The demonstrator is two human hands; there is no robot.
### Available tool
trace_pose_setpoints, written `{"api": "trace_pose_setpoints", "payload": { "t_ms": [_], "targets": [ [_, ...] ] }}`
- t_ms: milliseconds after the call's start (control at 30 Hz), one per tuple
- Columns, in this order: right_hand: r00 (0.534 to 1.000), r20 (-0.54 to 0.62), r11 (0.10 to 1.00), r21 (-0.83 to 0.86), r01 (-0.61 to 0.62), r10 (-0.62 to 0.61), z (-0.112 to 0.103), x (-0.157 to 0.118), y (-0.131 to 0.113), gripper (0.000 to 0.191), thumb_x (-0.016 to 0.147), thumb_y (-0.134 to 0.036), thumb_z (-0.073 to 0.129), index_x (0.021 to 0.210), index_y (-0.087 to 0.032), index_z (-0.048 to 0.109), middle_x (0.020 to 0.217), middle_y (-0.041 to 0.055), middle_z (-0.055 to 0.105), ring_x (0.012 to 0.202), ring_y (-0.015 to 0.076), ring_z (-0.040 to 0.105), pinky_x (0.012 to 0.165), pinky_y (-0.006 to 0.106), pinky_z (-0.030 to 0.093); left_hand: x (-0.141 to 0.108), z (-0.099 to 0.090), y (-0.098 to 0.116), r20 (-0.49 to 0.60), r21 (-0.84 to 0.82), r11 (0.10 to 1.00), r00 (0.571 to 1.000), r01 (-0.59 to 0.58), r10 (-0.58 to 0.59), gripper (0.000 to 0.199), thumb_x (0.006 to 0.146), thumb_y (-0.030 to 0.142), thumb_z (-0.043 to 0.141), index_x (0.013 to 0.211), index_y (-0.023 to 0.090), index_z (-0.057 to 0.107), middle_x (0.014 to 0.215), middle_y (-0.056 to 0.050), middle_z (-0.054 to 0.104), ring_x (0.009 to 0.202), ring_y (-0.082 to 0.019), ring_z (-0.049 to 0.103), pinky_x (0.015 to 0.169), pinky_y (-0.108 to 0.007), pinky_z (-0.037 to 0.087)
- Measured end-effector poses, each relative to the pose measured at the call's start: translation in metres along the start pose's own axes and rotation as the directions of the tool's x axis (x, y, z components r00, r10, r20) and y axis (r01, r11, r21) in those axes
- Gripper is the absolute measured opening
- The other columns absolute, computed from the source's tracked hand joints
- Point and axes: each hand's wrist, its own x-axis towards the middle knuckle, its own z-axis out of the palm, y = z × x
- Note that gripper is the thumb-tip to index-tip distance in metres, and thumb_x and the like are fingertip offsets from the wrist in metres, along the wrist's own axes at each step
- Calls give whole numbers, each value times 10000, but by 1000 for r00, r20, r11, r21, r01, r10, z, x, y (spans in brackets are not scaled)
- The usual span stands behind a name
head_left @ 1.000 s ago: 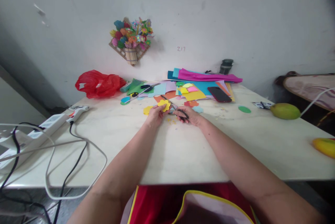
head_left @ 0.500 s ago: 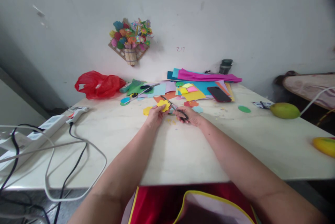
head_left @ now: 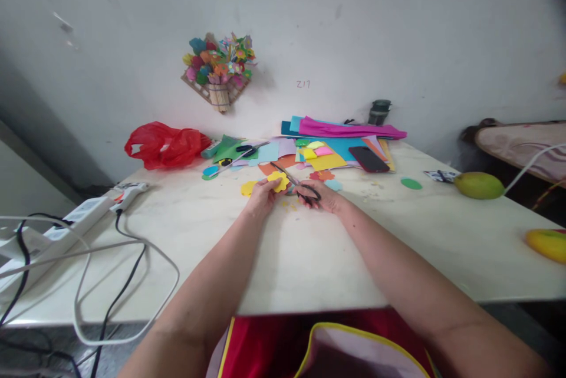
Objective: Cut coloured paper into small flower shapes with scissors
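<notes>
Between the thumb and fingers of my left hand [head_left: 262,196] is a yellow scalloped paper flower [head_left: 277,181]. My right hand [head_left: 325,196] grips dark-handled scissors [head_left: 308,192], whose blades point up and left, close by the flower's right edge. Whether the blades touch the paper I cannot tell. Another yellow paper flower [head_left: 248,189] lies on the table left of my left hand. Beyond my right hand lie a red-orange paper flower [head_left: 322,175] and a light blue one [head_left: 334,185]. Small yellow scraps [head_left: 289,206] are scattered below the hands.
Coloured paper sheets [head_left: 336,148], a second pair of scissors [head_left: 250,148] and a phone [head_left: 368,159] lie toward the wall. A red plastic bag [head_left: 165,145] sits back left. A power strip [head_left: 75,222] with loose cables is at left, a green mango [head_left: 479,185] at right.
The scissors have turned slightly beside the yellow flower. Both hands stay almost where they were, and the whole view has shifted a little.
</notes>
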Motion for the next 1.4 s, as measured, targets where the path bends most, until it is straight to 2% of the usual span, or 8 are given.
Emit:
{"api": "trace_pose_setpoints", "payload": {
  "t_ms": [167,300,433,800,933,1167,1400],
  "targets": [
    [1000,11,1000,-7,1,0,-1,0,0,379,742,-490,599,834,-125,565,565,-28,551,377,45,453,287,162,235,0,0,0,1,31,999,1000,-17,17,129,667,83,655,793,58,648,756,-105,690,699,-200,676,598,-260,558],
    [1000,14,1000,0,0,0,-3,-2,-1,372,743,-483,599,835,-124,568,560,-29,554,377,46,450,292,162,232,-1,1,0,8,46,998,999,-31,31,138,617,75,690,749,65,650,745,-114,696,718,-219,675,670,-307,554],
    [999,33,1000,9,-4,4,-7,-5,-4,373,735,-477,610,836,-120,575,555,-24,562,368,48,457,290,163,234,-1,-2,1,55,71,997,998,-39,35,144,581,64,703,720,62,667,756,-134,705,757,-232,677,746,-315,537],
    [994,102,998,-56,-32,38,-18,-9,-4,363,765,-475,576,858,-124,563,553,-25,549,371,53,457,300,164,247,-2,-5,1,195,137,990,981,-28,0,193,584,117,747,763,64,699,782,-125,711,705,-178,666,709,-255,520],
    [994,102,996,-85,-41,49,-17,-10,-6,354,763,-469,571,844,-124,554,542,-23,545,369,57,450,306,171,251,-1,-6,1,182,147,989,983,-22,-5,175,586,109,748,745,56,701,766,-124,709,677,-160,657,689,-230,512],
    [992,114,994,-100,-42,53,-18,-9,-6,366,757,-465,578,859,-114,556,549,-22,542,371,51,444,304,172,222,-1,-5,1,160,161,987,987,-3,-23,209,552,122,768,733,51,691,745,-123,701,683,-180,654,739,-290,504],
    [992,112,992,-115,-44,57,-17,-10,-5,354,764,-453,579,865,-114,556,543,-24,529,364,46,432,305,170,211,0,-6,1,176,168,986,984,6,-36,211,552,126,768,738,52,698,739,-110,703,656,-153,641,692,-253,494]
  ]
}}
